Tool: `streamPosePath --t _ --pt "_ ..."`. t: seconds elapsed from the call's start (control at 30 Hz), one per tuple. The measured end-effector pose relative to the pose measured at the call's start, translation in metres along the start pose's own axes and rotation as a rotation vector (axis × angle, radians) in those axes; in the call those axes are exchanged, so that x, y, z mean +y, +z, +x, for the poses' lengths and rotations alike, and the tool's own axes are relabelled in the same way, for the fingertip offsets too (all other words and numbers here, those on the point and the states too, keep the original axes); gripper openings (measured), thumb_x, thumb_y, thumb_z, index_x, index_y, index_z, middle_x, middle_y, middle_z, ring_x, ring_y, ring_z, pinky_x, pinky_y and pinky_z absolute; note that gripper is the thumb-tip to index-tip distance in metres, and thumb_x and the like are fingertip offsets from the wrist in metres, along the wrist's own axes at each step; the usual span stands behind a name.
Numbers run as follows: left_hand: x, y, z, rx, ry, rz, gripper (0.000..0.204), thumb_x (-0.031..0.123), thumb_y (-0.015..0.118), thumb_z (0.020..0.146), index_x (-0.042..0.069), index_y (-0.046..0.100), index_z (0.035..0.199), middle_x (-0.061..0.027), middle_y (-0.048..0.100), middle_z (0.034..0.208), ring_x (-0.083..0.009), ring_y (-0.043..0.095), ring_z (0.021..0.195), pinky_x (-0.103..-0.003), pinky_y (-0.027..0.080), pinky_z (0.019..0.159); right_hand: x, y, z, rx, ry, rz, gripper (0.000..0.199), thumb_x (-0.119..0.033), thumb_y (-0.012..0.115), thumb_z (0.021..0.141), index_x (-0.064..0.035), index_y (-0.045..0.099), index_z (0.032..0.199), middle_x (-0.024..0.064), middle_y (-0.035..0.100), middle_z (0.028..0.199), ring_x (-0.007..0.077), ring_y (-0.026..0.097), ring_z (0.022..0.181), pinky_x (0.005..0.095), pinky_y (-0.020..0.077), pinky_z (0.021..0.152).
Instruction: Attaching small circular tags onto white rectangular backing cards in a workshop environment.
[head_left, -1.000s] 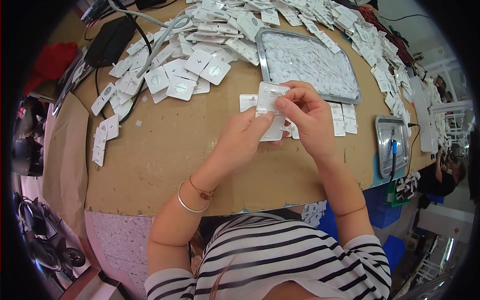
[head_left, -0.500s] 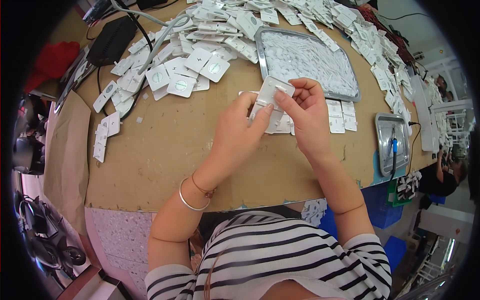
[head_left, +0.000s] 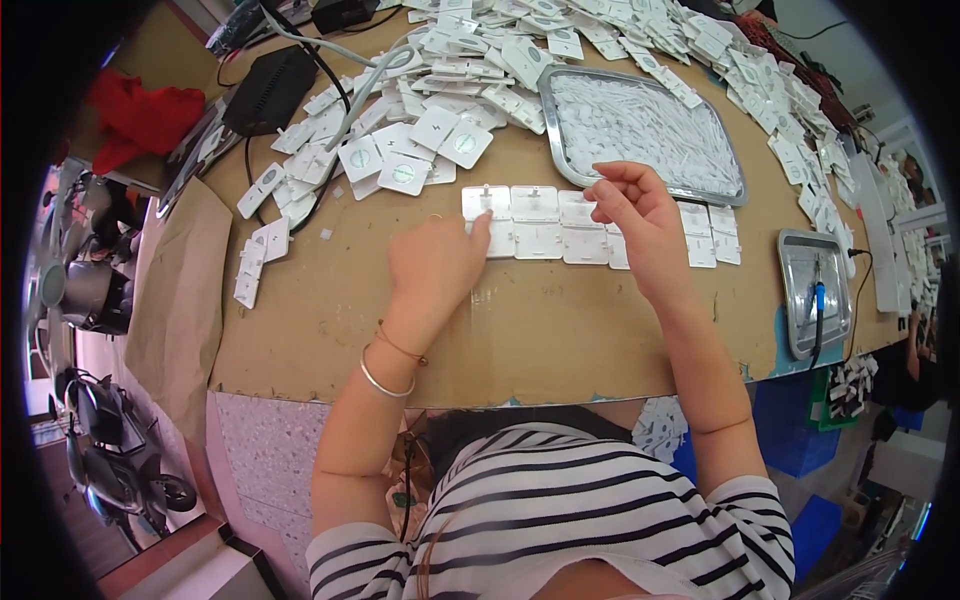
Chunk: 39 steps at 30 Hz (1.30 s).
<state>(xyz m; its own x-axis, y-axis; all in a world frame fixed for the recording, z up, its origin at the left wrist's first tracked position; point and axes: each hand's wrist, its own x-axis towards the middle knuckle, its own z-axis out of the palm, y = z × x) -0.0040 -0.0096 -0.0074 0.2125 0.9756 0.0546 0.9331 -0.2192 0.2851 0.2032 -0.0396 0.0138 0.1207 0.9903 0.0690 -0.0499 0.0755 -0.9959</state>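
A row of paired white plastic plates (head_left: 537, 238) with small raised clips lies on the cardboard-covered table. At the row's left end my left hand (head_left: 435, 262) is closed, its thumb resting on the leftmost white plastic plate (head_left: 484, 200); the curled fingers are mostly hidden behind the hand. My right hand (head_left: 643, 222) hovers over the middle of the row, fingers bent, with a gap between thumb and forefinger and nothing visible in them. It covers part of the plates below. Just beyond it stands a metal tray (head_left: 742, 180) full of small white parts.
Heaped white plates (head_left: 405, 172) fill the far left and far right. A black box (head_left: 275, 90) with cables sits far left. On the right, a small metal tray (head_left: 790, 300) holds a blue-handled tool (head_left: 820, 297). The table's front edge (head_left: 500, 402) runs before me.
The white plate that both hands held up now lies at the row's left end. My right hand has let go and moved right; my left hand has moved left and down to the table.
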Motion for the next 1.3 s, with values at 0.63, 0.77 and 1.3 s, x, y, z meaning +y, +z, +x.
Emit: streamPosePath --t 0.63,0.77,1.3 --pt "-0.032 -0.043 0.1 0.467 0.444 -0.064 0.025 0.011 0.067 0.07 0.011 0.06 0.094 -0.0063 0.06 0.086 -0.0264 0.059 0.08 -0.035 0.045 0.065 0.026 -0.088 0.142 0.15 -0.245 -1.143 0.021 -0.022 0.062 0.08 -0.0066 0.065 0.094 0.01 0.066 0.091 0.0249 0.062 0.08 0.0337 0.0484 0.072" --pt "-0.008 -0.048 0.08 0.516 0.211 -0.481 0.023 0.019 0.068 0.078 0.006 0.058 0.094 -0.0077 0.06 0.068 -0.019 0.059 0.059 -0.031 0.044 0.053 0.032 -0.078 0.152 0.075 -0.133 -1.347 0.019 -0.023 0.061 0.078 -0.0084 0.065 0.09 0.0106 0.066 0.09 0.0276 0.062 0.084 0.0371 0.0479 0.075" --pt "0.031 0.004 0.026 -0.234 -0.234 -1.856 0.047 0.011 0.057 0.088 0.001 0.035 0.128 -0.0096 0.055 0.107 -0.0158 0.054 0.095 -0.032 0.049 0.08 -0.013 -0.035 0.045 0.053 -0.15 -0.429 0.016 -0.012 0.059 0.086 -0.0006 0.063 0.096 0.0046 0.063 0.081 0.0104 0.057 0.073 0.0233 0.0451 0.066"
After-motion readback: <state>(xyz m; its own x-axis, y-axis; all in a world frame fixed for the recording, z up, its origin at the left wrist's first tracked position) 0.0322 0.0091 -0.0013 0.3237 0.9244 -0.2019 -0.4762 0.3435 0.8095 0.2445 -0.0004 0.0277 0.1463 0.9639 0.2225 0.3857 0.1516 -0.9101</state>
